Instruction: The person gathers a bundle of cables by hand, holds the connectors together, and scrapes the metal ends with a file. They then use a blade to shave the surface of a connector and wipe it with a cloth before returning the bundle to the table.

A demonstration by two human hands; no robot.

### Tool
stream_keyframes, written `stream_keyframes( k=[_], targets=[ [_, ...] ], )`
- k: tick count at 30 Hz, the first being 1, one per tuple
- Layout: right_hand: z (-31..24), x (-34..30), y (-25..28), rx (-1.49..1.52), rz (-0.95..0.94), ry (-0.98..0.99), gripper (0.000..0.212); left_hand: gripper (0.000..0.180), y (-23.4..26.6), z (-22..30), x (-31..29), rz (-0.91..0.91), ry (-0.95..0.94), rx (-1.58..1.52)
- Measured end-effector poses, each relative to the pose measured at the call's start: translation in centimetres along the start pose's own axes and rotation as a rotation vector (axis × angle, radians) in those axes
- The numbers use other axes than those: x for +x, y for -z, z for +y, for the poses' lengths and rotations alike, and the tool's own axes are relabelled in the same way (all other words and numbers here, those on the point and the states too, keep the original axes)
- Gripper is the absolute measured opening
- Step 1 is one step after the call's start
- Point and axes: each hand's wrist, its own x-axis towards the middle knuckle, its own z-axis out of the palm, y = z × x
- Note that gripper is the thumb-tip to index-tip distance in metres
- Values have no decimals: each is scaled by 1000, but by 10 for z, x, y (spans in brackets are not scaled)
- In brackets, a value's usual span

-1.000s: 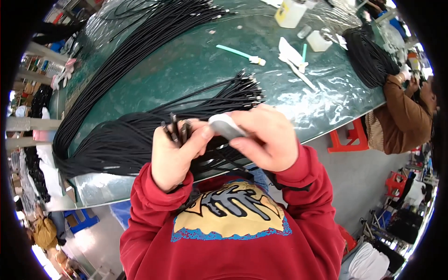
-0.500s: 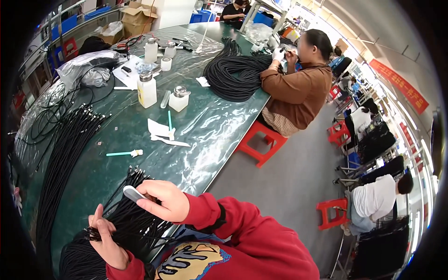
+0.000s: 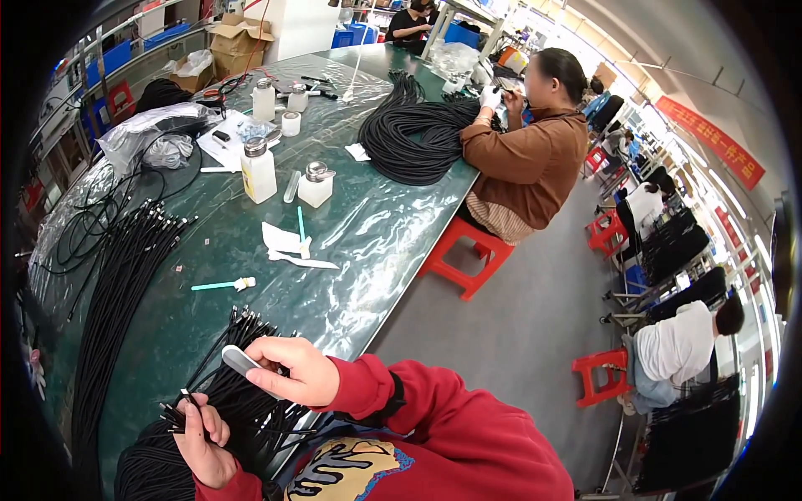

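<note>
My right hand [image 3: 299,373] pinches a flat grey strip with a rounded end, like a nail file [image 3: 240,360]. Lower and to the left, my left hand [image 3: 205,442] has its fingers closed around thin black cables [image 3: 190,399]; one metal-tipped end sticks up above the thumb. The file stays apart from that tip. Beneath both hands lies a thick bundle of black cables [image 3: 242,321], its metal ends pointing away from me. A coiled part of the cables [image 3: 150,463] sits at the table's near edge.
A second cable bundle [image 3: 125,275] stretches along the left. Cotton-tipped turquoise sticks [image 3: 219,285], white paper scraps [image 3: 280,240] and bottles [image 3: 259,175] occupy the green table [image 3: 351,250]. Across the corner, a co-worker [image 3: 526,150] sits on a red stool [image 3: 468,259] beside coiled cables [image 3: 409,142].
My left index finger, raised before, has curled down, and a cable tip now stands up between the fingers. My right hand with the nail file has dropped slightly.
</note>
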Motion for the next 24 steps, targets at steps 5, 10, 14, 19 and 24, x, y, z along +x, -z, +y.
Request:
stream_keyframes(
  k=[5,10,14,19,24],
  targets=[
    [-1,-1,-3,-24,-20,37,9,17,-9,5,-18,7,-20,188],
    [-11,-6,-2,314,5,-228,27,17,-21,7,-9,-61,50,245],
    [-4,-5,-10,354,-118,-187,27,20,-19,5,-17,-19,-8,315],
    [-4,-2,-19,267,-156,-117,28,20,-13,7,-21,-34,-38,349],
    [-4,-5,-26,203,-199,-63,28,13,-5,10,-23,-86,-14,302]
  ],
)
